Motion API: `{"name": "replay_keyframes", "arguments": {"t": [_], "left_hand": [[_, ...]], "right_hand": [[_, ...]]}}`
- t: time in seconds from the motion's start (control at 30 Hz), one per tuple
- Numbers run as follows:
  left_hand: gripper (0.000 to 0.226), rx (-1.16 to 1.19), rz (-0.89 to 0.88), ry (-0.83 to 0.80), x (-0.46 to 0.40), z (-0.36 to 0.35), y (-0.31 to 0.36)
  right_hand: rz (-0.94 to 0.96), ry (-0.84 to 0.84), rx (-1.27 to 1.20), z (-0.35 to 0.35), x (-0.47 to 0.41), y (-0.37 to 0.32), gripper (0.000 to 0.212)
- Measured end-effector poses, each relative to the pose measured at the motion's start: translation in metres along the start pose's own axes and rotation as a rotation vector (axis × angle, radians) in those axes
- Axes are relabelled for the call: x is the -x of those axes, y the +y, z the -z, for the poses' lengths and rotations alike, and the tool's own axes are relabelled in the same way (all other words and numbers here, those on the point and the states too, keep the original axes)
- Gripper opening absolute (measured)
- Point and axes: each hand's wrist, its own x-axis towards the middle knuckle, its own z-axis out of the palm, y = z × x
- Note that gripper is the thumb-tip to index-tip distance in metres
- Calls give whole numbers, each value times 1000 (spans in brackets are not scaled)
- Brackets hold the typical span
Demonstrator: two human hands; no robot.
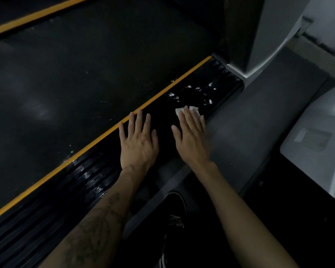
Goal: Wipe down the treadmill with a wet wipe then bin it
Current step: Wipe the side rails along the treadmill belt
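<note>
Treadmill [75, 78]: dark belt, orange-edged ribbed side rail, cut off at frame edges. Left hand [137, 140]: laid flat on the rail, fingers spread. Right hand [191, 136]: flat, fingers straight, pressed on the wet wipe [193, 110], mostly hidden beneath it. No legible writing is seen.

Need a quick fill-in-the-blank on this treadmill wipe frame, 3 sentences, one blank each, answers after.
1. The white wet wipe lies under the fingers of the ____ hand.
2. The left hand rests flat on the black side rail and holds ____.
3. The stripe between the rail and the belt is coloured ____.

Missing words: right; nothing; yellow
</note>
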Motion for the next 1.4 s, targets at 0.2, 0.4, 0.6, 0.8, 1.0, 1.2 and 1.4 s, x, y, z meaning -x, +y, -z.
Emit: {"name": "replay_keyframes", "arguments": {"t": [0.2,0.4,0.6,0.8,1.0,1.2,1.4], "left_hand": [[65,27,-5,-7,0,1,1],[64,42,10,2,-1,1,-2],[64,2,4,-9,-2,1,1],[63,3,5,5,-3,0,1],[63,-1,2,-7,-2,2,2],[62,-5,7,8,-3,-1,1],[63,2,2,-2,-3,0,1]], "right_hand": [[-63,64,30,-4,8,-5,66],[15,-42,15,1,-21,5,69],[2,37,12,-6,10,-14,66],[42,-86,13,2,-29,6,69],[-21,-19,-35,-6,-22,1,65],[78,26,-29,8,-18,5,56],[109,-30,28,0,-8,-10,69]]}}
